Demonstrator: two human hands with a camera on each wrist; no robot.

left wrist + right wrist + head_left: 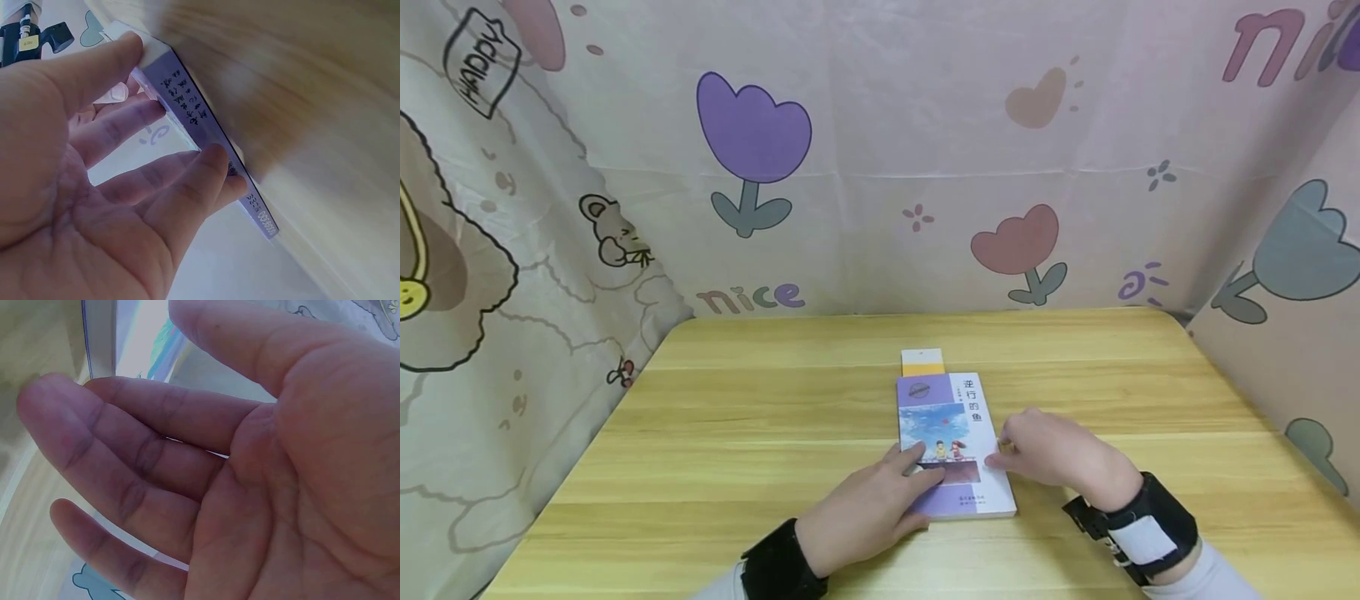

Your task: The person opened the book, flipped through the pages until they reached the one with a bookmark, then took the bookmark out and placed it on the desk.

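Observation:
A paperback book (934,417) with a purple and white cover and a picture of two small figures lies on the table. My left hand (868,504) rests on its lower left part, with fingertips on the cover and the thumb by the lower corner. In the left wrist view, those fingers lie along the purple spine (187,103). My right hand (1060,450) is at the right edge, its thumb tip over the cover and its other fingers beside the page edges (100,337). A flat white and yellow piece (922,362) sticks out past the book's top edge.
The wooden table (760,400) has its far edge against a hanging cloth (880,125) printed with flowers and words. More cloth hangs along the left and right sides. Both wrists wear black straps (1150,529).

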